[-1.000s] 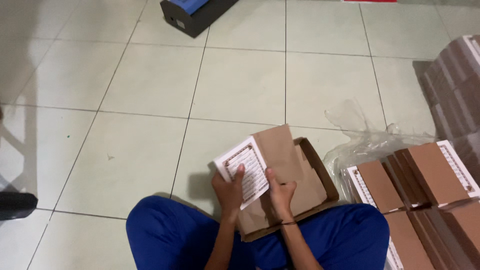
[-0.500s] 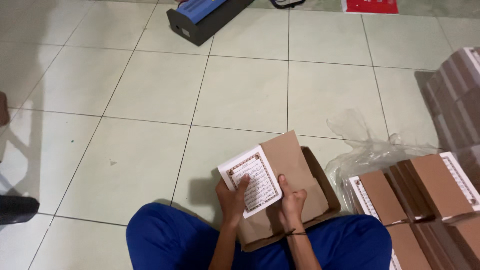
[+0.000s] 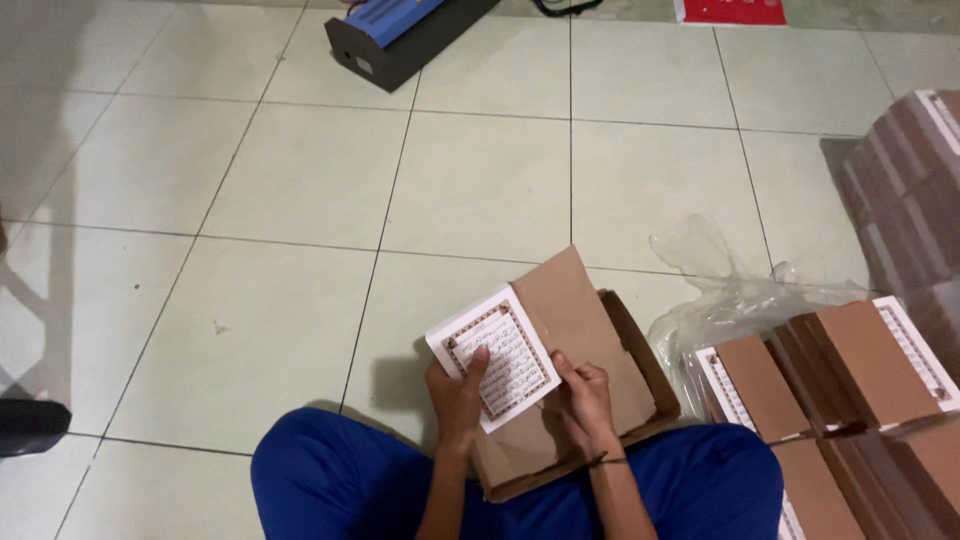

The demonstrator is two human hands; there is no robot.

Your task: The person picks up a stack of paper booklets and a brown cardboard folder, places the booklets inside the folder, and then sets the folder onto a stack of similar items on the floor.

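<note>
Sitting cross-legged in blue trousers, person holds a white printed page block over the lap. Left hand grasps its lower left edge, thumb on top of the printed face. Right hand has fingers curled onto the brown cardboard cover, fingertips touching the block's right edge. Under both hands lies a shallow brown tray. Right of the right fingers, stacked brown-covered books, with crumpled clear plastic just beyond. Ahead of the fingertips, pale floor tiles; far past them a dark box with blue top.
</note>
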